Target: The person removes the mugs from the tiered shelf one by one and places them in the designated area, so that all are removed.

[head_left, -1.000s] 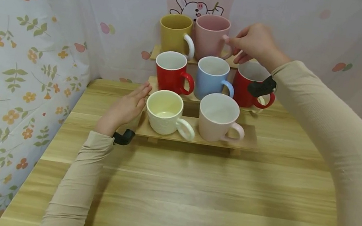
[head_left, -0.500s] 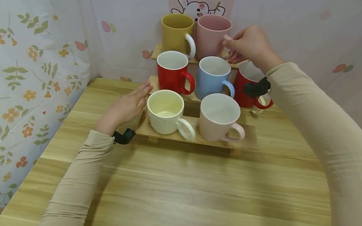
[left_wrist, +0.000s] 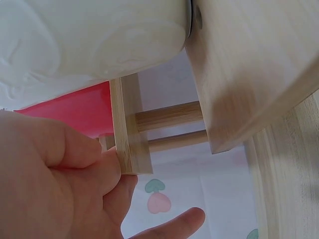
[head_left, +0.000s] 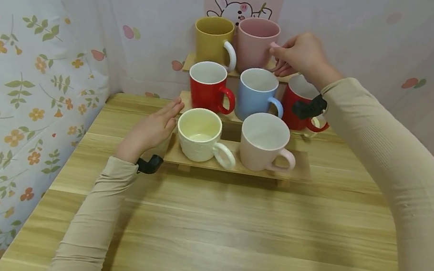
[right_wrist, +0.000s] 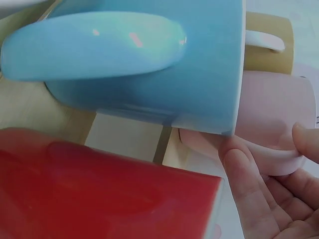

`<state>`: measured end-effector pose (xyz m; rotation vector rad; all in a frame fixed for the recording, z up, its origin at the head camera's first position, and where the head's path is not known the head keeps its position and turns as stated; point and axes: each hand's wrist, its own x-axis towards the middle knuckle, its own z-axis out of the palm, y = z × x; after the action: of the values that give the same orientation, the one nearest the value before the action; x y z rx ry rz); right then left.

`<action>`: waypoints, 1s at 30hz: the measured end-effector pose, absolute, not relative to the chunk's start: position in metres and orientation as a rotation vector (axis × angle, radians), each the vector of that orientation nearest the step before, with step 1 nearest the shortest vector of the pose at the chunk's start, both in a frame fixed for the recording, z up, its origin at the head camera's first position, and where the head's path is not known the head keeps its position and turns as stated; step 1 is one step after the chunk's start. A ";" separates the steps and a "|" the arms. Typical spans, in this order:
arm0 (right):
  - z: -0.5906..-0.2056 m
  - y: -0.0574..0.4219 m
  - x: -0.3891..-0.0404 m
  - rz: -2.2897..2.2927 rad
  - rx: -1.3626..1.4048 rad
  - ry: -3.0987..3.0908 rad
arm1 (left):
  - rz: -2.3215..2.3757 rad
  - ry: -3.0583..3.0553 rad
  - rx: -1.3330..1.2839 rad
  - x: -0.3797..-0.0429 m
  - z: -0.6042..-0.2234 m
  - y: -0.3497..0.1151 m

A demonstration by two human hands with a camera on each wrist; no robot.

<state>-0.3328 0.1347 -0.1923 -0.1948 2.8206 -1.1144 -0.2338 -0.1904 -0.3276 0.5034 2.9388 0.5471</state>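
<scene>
At the top of a tiered wooden rack, my right hand (head_left: 304,56) pinches the handle of a pink mug (head_left: 254,47). In the right wrist view its thumb and fingers are around that pink handle (right_wrist: 271,153). A mustard mug (head_left: 211,40) with a white handle stands just left of the pink one. My left hand (head_left: 150,127), fingers fairly straight, touches the left end of the middle shelf (left_wrist: 128,134). A pale yellow mug (head_left: 196,144) on the lowest shelf is close beside it, and a red mug (head_left: 204,92) stands on the shelf it touches.
A light blue mug (head_left: 256,99) and another red mug (head_left: 291,107) share the middle shelf. A pale pink mug (head_left: 260,150) stands on the lowest one (head_left: 300,167). The rack is on a wooden table (head_left: 225,238). Patterned cloth (head_left: 155,13) hangs behind.
My right hand has moved slightly down and left, its fingers closer around the pink mug's handle. My left hand has stayed at the rack's left end, and the mugs stand as before.
</scene>
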 end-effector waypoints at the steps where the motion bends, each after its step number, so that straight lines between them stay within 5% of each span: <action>1: -0.192 0.134 -0.333 -1.118 -0.193 2.820 | 0.547 2.939 0.502 -0.233 -0.327 -0.191; 30: -0.196 0.136 -0.329 -1.064 -0.192 2.929 | 0.585 2.932 0.486 -0.235 -0.328 -0.190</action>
<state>-0.3294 0.1359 -0.1956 -0.1920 2.9287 -1.0642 -0.2352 -0.1902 -0.3281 0.4857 2.9318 0.5852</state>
